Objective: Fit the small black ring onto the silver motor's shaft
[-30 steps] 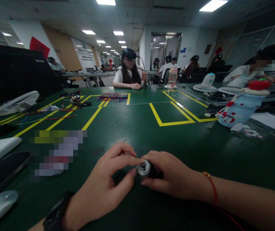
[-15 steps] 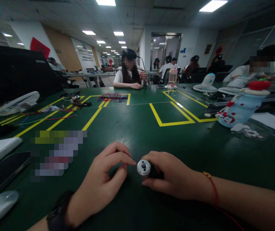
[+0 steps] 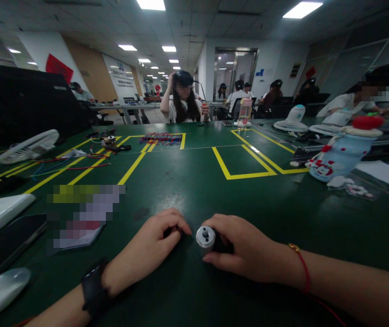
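Note:
A small cylindrical motor stands upright on the green table, its silver round end facing up with a short shaft and small holes. My right hand is closed around its side, thumb in front and fingers behind; a dark part of it shows inside the grip. To the left of the motor, a small gap away, my left hand rests low over the table. Its fingers are loosely bent, with the index finger pointing toward the motor, and I see nothing in it.
A computer mouse and a blurred-out flat item lie to the left. A blue bottle stands at right. Wires, yellow tape lines and a white fan are farther back. A person sits opposite.
My left hand has drawn its fingertips slightly away from the motor and lowered, its fingers more bent. My right hand keeps its hold. The person opposite has raised a hand to the cap.

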Action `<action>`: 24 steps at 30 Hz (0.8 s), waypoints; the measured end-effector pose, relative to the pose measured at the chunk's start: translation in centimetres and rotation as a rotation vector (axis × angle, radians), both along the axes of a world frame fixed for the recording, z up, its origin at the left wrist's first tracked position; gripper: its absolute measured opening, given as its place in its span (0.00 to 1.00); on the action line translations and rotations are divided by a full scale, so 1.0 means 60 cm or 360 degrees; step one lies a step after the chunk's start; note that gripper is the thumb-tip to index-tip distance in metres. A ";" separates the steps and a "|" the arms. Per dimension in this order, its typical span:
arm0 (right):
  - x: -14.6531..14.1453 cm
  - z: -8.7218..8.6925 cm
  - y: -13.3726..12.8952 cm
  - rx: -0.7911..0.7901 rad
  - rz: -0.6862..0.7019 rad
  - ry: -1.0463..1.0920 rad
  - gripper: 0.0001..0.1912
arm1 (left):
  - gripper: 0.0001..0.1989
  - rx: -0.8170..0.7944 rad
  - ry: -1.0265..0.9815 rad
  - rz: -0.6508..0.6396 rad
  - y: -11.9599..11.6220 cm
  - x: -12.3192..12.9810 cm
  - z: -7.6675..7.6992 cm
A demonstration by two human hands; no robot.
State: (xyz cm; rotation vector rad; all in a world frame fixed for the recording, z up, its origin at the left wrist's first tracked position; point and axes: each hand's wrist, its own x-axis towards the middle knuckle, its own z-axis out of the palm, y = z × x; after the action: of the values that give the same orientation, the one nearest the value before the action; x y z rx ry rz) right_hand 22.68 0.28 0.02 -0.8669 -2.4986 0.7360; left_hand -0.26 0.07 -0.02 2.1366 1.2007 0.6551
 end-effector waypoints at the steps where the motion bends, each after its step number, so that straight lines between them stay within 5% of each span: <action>1: 0.000 0.000 0.000 0.0004 0.0001 0.0002 0.17 | 0.11 -0.0011 -0.0034 0.0019 -0.001 0.001 0.002; 10: 0.001 -0.002 0.002 0.0041 0.0009 -0.0029 0.13 | 0.14 0.0051 -0.0171 -0.0134 -0.028 0.020 0.029; 16: -0.001 -0.004 0.003 0.0051 0.0017 -0.0005 0.15 | 0.14 0.0233 -0.0188 -0.0046 -0.025 0.023 0.025; 24: -0.002 0.000 0.001 0.0021 0.0014 0.0003 0.13 | 0.05 0.0107 -0.0377 0.0155 -0.029 0.026 0.037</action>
State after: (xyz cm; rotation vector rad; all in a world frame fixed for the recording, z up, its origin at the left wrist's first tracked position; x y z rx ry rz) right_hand 22.56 0.35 0.04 -0.8508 -2.5047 0.7221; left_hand 1.31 -1.69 2.21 1.9967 1.1718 0.9750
